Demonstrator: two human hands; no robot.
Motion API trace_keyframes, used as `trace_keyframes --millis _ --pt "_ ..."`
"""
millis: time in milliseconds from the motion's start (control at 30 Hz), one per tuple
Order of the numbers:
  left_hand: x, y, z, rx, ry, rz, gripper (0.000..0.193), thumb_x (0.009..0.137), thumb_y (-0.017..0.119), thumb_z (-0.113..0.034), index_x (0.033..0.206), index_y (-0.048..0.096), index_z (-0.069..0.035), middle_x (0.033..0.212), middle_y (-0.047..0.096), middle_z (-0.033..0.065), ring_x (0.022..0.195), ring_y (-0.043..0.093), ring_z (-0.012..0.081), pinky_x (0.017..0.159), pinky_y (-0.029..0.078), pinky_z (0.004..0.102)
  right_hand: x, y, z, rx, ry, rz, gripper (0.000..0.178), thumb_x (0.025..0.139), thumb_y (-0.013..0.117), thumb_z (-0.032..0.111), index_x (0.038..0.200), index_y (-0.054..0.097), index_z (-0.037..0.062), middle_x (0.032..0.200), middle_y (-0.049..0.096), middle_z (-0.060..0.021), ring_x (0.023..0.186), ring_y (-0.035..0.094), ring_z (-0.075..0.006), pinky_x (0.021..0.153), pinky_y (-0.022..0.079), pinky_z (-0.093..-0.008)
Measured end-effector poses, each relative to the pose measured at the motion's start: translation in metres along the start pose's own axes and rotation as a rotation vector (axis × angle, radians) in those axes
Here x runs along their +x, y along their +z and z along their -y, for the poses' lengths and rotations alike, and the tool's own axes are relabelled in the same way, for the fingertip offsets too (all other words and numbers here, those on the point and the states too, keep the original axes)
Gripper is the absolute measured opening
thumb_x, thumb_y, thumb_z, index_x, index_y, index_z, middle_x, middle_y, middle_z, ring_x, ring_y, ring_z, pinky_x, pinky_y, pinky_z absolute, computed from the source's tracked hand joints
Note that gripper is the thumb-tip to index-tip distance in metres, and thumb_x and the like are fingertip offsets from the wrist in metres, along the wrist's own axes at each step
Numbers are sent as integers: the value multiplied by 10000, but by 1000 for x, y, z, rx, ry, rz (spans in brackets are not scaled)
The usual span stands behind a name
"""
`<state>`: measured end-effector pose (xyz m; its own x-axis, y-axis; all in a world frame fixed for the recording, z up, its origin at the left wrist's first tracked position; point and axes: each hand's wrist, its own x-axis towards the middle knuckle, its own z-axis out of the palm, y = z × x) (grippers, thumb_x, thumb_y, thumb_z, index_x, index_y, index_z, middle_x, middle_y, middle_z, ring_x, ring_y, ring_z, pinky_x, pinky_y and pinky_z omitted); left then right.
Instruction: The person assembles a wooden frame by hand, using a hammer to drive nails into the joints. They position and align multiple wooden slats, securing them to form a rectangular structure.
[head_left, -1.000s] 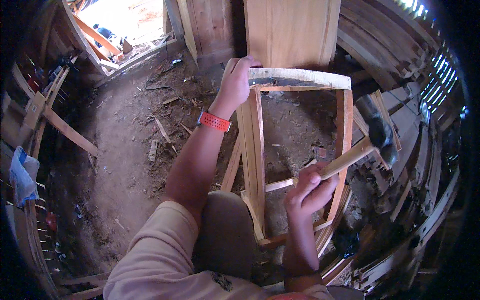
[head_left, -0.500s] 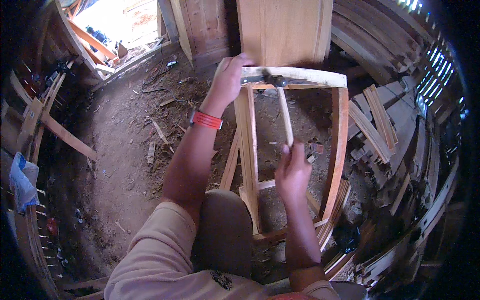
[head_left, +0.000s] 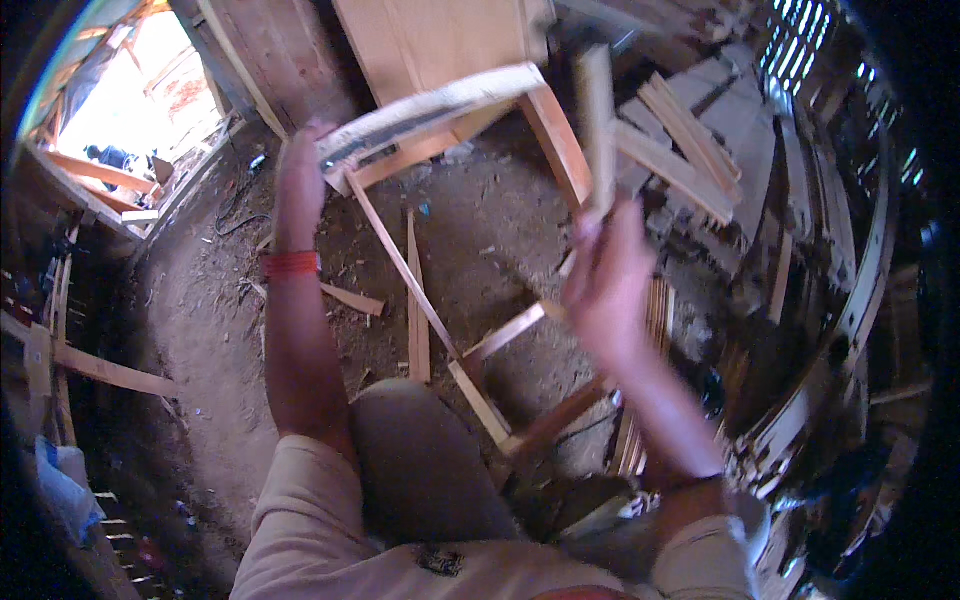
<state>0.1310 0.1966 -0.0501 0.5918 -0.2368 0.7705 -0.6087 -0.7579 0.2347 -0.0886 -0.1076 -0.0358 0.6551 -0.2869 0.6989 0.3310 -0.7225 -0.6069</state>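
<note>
A wooden frame of pale and reddish pieces stands tilted in front of me, its broad curved rail at the far side. At the rail's left end my left hand is closed on the frame, a red band on its wrist. To the right of the frame, my right hand grips a hammer by its pale wooden handle. The handle points up and away, clear of the rail. Motion smears this hand, and I cannot make out the hammer's head clearly.
A wide wooden panel stands behind the frame. Loose boards lie piled at the right. A bright doorway opens at the far left, and a blue-white plastic bag hangs at the left. Wood scraps litter the dirt floor.
My right hand has swung the hammer off the rail, up and to the right. The frame has tilted and shifted left in view, with my left hand still on its rail. The whole view has turned.
</note>
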Motion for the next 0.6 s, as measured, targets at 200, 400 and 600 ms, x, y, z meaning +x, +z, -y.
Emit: trace_keyframes --millis 200,400,600 --pt "-17 -18 39 -216 -174 109 460 932 613 -34 1388 549 -37 1290 654 150 1215 624 263 1062 468 391 21 -136 -56 -122 233 68 281 1043 599 278 971 558 9 678 531 -31 561 471 -201 569 412 -315" --pt "-5 1 58 -458 -181 90 453 1054 526 -278 1407 537 5 1211 652 117 1145 627 253 972 507 402 -56 -195 -111 165 924 104 266 1040 598 335 917 569 101 672 465 41 542 410 -69 518 334 -251" --pt "8 -29 -21 -6 109 93 433 1049 524 -287 1336 608 26 1132 678 126 1054 644 190 905 518 350 -56 -204 -140 57 849 89 232 1027 613 323 932 552 120 677 464 41 565 430 -68 528 354 -259"
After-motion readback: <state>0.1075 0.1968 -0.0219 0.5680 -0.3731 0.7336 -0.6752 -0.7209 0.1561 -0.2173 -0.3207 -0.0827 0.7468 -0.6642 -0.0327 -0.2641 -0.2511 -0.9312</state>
